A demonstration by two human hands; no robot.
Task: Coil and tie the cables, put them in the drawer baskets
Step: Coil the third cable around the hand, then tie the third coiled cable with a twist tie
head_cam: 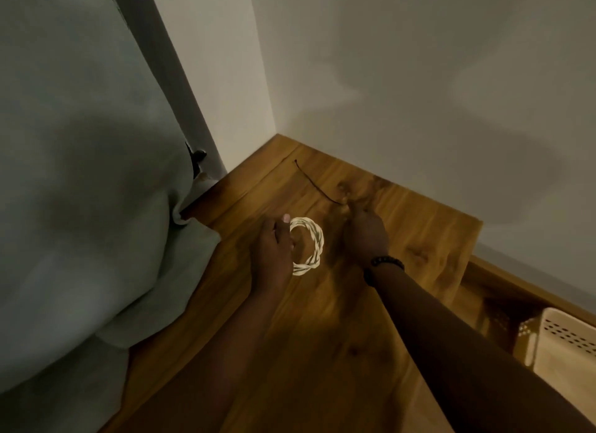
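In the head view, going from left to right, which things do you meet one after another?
Grey-green fabric → left hand, holding the white coiled cable → right hand, pinching the thin dark tie at its right end → white perforated basket at the right edge.

The left hand (271,255) holds a white coiled cable (308,244) on the wooden top (338,320). Just right of it, the right hand (366,236) pinches a thin dark tie (314,183).

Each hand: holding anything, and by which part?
Left hand grips the white coiled cable at the loop's left edge. Right hand pinches one end of a thin dark tie lying on the wooden top.
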